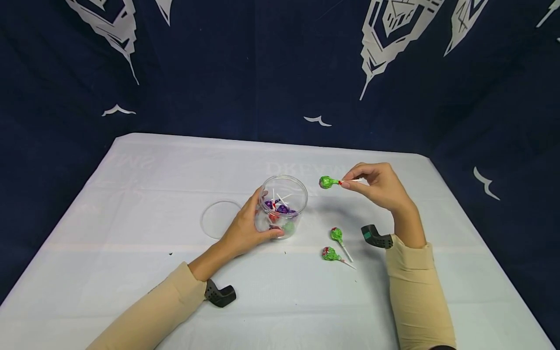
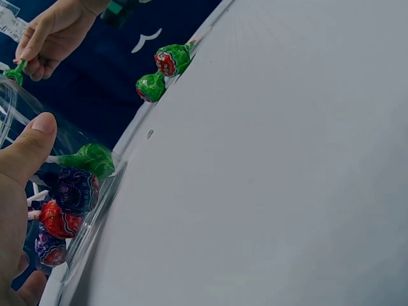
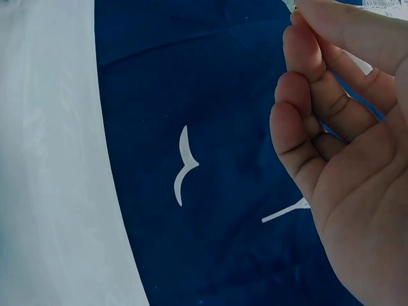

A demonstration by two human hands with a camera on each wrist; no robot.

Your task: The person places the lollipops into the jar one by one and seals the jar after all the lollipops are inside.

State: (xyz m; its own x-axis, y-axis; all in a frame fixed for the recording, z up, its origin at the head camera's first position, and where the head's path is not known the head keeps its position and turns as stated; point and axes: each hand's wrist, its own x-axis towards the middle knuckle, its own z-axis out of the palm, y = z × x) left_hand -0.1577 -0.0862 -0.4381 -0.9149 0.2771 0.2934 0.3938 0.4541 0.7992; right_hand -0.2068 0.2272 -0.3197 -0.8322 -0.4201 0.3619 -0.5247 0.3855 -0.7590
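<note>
My left hand [image 1: 249, 221] grips a clear plastic jar [image 1: 299, 194] around its side, thumb in front. Inside the jar are wrapped lollipops: purple ones [image 1: 283, 209], a red one [image 2: 58, 220] and a green one [image 2: 92, 160], some with white sticks pointing up. Above the table, right of the jar's open rim, my right hand [image 1: 378, 182] pinches a green lollipop [image 1: 326, 182] by its stick near the wrapper, head toward the jar. In the right wrist view the right hand [image 3: 350, 127] shows curled fingers, with the lollipop mostly out of frame.
Two more green lollipops [image 1: 336, 235] [image 1: 330, 253] lie on the white-covered table [image 1: 131, 291] right of the jar. A clear round lid [image 1: 202, 221] lies flat to the jar's left, partly behind the left hand. A dark blue patterned cloth [image 1: 210, 73] hangs behind the table.
</note>
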